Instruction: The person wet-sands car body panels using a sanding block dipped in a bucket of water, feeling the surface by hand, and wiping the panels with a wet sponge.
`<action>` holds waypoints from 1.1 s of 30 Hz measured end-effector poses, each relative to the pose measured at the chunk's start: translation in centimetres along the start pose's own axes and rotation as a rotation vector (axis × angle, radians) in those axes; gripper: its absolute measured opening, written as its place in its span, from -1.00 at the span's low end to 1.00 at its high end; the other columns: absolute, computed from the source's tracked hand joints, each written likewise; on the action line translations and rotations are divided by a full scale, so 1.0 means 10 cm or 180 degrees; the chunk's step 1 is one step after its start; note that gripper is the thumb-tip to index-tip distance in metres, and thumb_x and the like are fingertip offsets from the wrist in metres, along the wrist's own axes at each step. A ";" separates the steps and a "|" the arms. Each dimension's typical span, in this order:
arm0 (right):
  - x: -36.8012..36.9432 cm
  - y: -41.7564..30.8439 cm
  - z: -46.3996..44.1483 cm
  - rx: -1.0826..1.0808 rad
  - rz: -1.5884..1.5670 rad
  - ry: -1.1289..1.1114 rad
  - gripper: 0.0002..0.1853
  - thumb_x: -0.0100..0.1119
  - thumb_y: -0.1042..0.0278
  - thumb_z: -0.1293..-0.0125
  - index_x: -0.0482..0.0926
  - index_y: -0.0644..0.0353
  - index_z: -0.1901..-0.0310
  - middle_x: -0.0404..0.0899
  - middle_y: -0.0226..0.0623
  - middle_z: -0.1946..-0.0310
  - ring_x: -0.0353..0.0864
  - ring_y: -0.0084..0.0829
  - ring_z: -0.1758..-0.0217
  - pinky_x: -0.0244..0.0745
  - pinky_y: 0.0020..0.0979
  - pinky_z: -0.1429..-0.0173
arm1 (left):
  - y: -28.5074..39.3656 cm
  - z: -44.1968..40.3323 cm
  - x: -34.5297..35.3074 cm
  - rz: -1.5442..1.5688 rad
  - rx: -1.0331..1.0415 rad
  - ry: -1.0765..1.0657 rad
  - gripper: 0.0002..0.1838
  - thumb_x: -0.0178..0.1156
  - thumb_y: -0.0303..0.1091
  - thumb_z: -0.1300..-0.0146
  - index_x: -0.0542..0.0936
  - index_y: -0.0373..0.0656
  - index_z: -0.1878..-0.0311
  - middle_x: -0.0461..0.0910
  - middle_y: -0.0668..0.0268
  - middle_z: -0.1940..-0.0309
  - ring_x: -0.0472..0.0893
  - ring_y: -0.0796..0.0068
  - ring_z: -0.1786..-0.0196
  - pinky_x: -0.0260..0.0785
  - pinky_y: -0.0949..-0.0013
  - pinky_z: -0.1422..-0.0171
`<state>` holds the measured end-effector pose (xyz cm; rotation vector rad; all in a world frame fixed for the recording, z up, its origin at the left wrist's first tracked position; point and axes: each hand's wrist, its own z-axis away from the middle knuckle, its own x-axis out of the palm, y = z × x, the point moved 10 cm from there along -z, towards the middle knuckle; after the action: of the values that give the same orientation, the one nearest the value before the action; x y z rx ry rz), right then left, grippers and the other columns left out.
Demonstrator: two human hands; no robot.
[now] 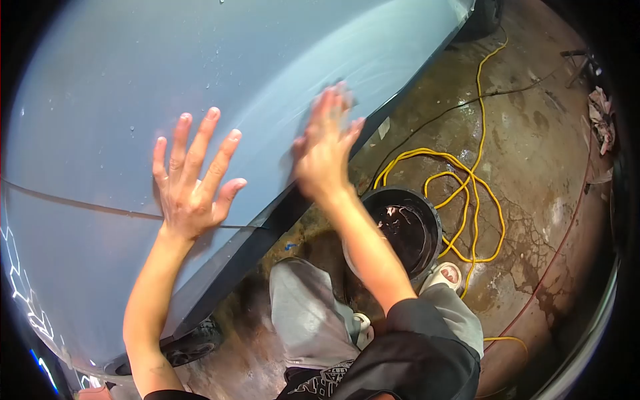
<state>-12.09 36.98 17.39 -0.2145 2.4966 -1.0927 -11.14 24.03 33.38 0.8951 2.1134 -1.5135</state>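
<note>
A blue-grey car body panel (267,73), wet with scattered droplets, fills the left and upper part of the head view. Flat on it, just above a panel seam, lies my left hand (191,183) with its fingers spread and nothing in it. My right hand (325,143) is on the panel near its lower edge, fingers pointing up and smeared by motion. A dark patch shows beside its fingertips; whether it is a thin pad or only shadow I cannot make out. Pale curved streaks mark the surface above that hand.
Below my right forearm stands a black bucket (408,230) holding dark liquid. A yellow cord (477,180) lies coiled beside it on the wet, stained concrete floor (533,220). A dark cable and a thin red line (560,257) cross the floor. Crumpled material (601,120) sits far right.
</note>
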 end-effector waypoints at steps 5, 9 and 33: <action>-0.34 1.97 -1.03 0.1726 -0.1120 0.0393 -0.27 -0.45 -0.14 -0.60 -0.19 0.18 -0.60 -0.35 -0.16 -0.65 -0.41 -0.14 -0.71 -0.54 0.21 -0.60 | 0.29 0.07 0.45 0.0292 0.0669 -0.1161 -0.30 0.23 0.17 -0.16 0.47 0.28 -0.40 0.18 0.33 -0.57 0.06 0.20 -0.63 -0.30 -0.11 -0.67; -0.03 0.60 -0.19 0.1180 -0.0827 0.0484 -0.24 -0.28 -0.02 -0.56 -0.22 0.24 -0.59 -0.40 -0.06 -0.65 -0.48 0.02 -0.70 -0.59 0.26 -0.57 | 0.29 0.10 0.49 0.0325 0.0702 -0.1207 -0.27 0.26 0.14 -0.15 0.43 0.26 -0.43 0.11 0.32 -0.60 0.01 0.22 -0.65 -0.33 -0.13 -0.67; -0.73 3.11 -2.13 0.1941 -0.1319 0.0666 -0.28 -0.47 -0.11 -0.61 -0.16 0.21 -0.59 -0.35 -0.16 -0.65 -0.41 -0.15 -0.71 -0.59 0.17 -0.60 | 0.87 -1.12 1.13 0.0124 0.1287 -0.1685 -0.35 0.12 0.00 -0.35 0.34 0.20 -0.50 0.13 0.40 -0.59 0.08 0.35 -0.63 -0.33 -0.09 -0.67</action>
<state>-13.87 74.57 9.90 -0.4654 2.1999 -2.0768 -12.68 39.47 23.92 0.5619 1.4368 -1.9357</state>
